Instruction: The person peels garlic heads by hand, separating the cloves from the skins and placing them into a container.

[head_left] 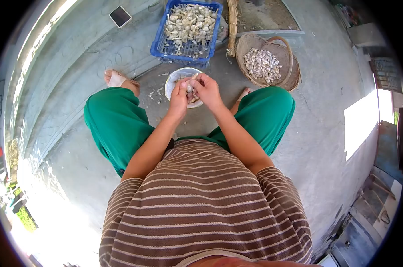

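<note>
A garlic bulb is held between my two hands, over a white bowl on the floor between my feet. My left hand closes its fingers on the bulb from the left. From the right, my right hand pinches the bulb's upper part. Some reddish and pale pieces lie in the bowl beneath, partly hidden by the hands. Just beyond the bowl, a blue plastic crate holds many garlic bulbs.
A wicker basket with separated garlic cloves stands at the right. Beside the crate lies a straw bundle. A dark-screened phone or tablet rests at upper left. Dry skins are scattered left of the bowl.
</note>
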A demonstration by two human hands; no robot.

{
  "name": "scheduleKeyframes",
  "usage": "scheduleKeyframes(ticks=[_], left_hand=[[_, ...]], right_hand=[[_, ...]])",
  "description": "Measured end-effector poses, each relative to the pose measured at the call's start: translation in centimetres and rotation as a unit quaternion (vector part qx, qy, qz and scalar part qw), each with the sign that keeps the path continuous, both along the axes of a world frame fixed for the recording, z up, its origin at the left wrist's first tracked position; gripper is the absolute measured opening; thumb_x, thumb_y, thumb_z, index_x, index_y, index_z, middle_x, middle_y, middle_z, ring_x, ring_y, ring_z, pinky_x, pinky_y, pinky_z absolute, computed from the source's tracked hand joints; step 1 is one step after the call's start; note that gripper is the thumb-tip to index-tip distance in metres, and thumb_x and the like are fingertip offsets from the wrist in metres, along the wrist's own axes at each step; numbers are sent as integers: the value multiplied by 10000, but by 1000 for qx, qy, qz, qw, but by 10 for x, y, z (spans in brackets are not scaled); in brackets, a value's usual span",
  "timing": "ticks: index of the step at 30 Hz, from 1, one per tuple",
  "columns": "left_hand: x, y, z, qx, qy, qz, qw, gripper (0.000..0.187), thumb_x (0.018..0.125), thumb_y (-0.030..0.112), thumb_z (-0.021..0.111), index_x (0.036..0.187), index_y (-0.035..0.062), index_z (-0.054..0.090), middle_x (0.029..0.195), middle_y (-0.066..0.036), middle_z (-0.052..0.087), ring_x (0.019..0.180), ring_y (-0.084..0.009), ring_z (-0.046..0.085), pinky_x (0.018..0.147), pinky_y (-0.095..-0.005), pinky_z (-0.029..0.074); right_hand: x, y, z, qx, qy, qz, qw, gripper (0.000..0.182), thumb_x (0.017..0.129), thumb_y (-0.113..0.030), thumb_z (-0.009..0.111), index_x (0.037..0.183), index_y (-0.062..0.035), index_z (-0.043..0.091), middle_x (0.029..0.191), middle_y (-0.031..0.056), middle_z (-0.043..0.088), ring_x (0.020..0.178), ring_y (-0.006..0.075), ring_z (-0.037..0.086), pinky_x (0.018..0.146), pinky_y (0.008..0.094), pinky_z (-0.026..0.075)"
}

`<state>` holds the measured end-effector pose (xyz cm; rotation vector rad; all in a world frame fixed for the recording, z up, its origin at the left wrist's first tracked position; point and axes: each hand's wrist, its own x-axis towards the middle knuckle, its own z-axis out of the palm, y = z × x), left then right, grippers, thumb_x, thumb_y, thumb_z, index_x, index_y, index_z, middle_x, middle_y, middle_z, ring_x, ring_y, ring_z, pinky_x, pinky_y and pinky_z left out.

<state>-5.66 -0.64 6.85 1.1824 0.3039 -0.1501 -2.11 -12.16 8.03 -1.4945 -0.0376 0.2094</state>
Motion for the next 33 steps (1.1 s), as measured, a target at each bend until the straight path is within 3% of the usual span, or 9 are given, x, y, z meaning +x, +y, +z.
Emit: scheduleKeyframes(ticks=[2, 5, 10, 13, 17, 20, 22, 28, 33], left_hand=[[0, -2, 4, -34, 3, 25, 999, 313, 974, 290, 391, 1129, 41, 501, 824, -10, 517, 656, -83, 451, 578, -218, 397], [1, -1, 6, -32, 16, 31, 999, 268, 966, 269, 419, 1082, 45, 510, 841, -16, 526, 694, -81, 466, 598, -218, 402], [2, 1, -2, 177, -36, 10, 983, 265, 888, 103, 547, 1141, 38, 499, 989, -60, 558, 870, -124, 529, 754, -246, 446], [-1, 9, -14, 225, -48, 11, 973, 291, 862, 43, 555, 1148, 24, 507, 1010, -63, 572, 904, -152, 549, 785, -267, 451], [1, 17, -13, 181, -26, -7, 983, 247, 879, 67, 543, 1121, 24, 528, 963, -48, 581, 816, -123, 550, 725, -246, 453], [10, 20, -18, 115, -9, 0, 993, 230, 896, 91, 530, 1115, 23, 509, 900, -41, 578, 728, -98, 530, 655, -233, 449], [18, 18, -17, 26, -36, 86, 995, 222, 910, 117, 520, 1107, 20, 483, 848, -35, 557, 676, -77, 494, 605, -222, 434], [22, 26, -15, 110, -53, 15, 992, 205, 945, 152, 454, 1095, 13, 470, 791, -28, 523, 638, -83, 475, 579, -228, 426], [22, 34, -15, 62, -12, 1, 998, 233, 974, 209, 386, 1059, 19, 490, 770, -25, 511, 619, -83, 455, 554, -228, 405]], right_hand=[[-4, -3, 0, 115, 78, 35, 990, 94, 854, -96, 603, 830, -7, 580, 658, 9, 557, 528, 58, 500, 464, 200, 406], [-4, -6, 10, 145, 132, 25, 980, 91, 864, -80, 575, 839, 8, 580, 674, 32, 577, 542, 82, 543, 485, 206, 451], [2, 1, -5, 149, 137, -5, 979, 86, 844, -58, 562, 803, 18, 569, 676, 43, 586, 527, 85, 550, 481, 212, 467], [1, 10, -20, 124, 122, -13, 985, 85, 829, -47, 551, 774, 16, 561, 664, 41, 582, 510, 77, 538, 464, 212, 458], [8, 17, -32, 73, 110, -25, 991, 81, 823, -33, 536, 753, 1, 558, 651, 31, 578, 498, 67, 522, 462, 207, 453], [17, 16, -36, 117, 112, -13, 987, 63, 829, -46, 566, 783, -8, 586, 661, 17, 583, 517, 63, 526, 468, 198, 443], [21, 14, -29, 148, 125, 5, 981, 58, 830, -53, 579, 800, -8, 599, 669, 16, 589, 529, 63, 533, 476, 196, 443], [32, 9, -32, 126, 118, 40, 984, 71, 824, -72, 611, 824, -3, 623, 706, 32, 614, 555, 74, 556, 512, 200, 461], [31, 8, -35, 118, 113, 77, 984, 91, 833, -91, 617, 820, -1, 623, 698, 31, 609, 556, 74, 554, 504, 196, 462]])
